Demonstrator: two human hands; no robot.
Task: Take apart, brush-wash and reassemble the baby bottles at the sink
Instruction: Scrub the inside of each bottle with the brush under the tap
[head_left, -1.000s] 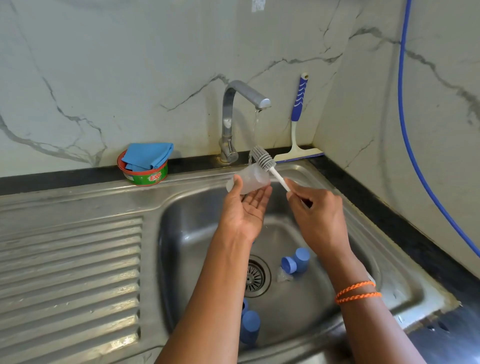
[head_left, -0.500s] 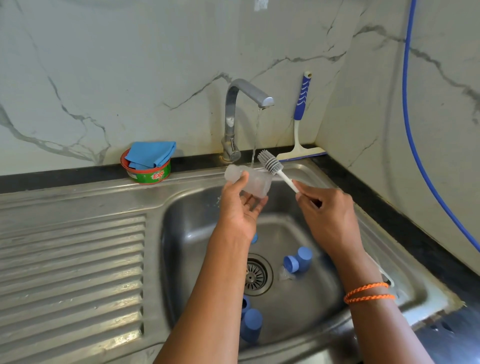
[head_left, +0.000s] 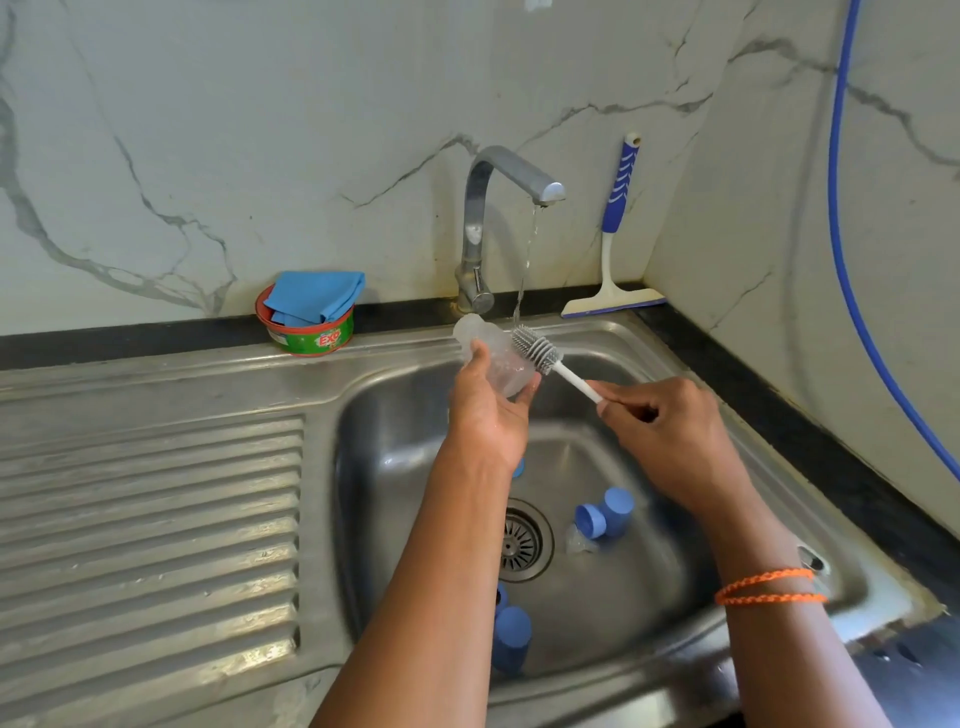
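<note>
Head view, one entry. Clear bottle body (head_left: 496, 358): lay tilted over the far side of the sink (head_left: 415, 415), under the tap (head_left: 498, 208) stream, left hand (head_left: 488, 415) curled round it. Brush (head_left: 540, 351): bristles against the bottle, handle pinched in the right hand (head_left: 670, 441). Blue caps (head_left: 605, 514): loose on the basin floor, right of the drain (head_left: 522, 540). Risk: the wet bottle looked liable to slip under brushing pressure; small parts might wash toward the drain.

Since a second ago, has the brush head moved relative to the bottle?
Yes. The brush head was raised off the clear bottle, up near the tap stream; now it lies against the bottle's side under the stream.
</note>
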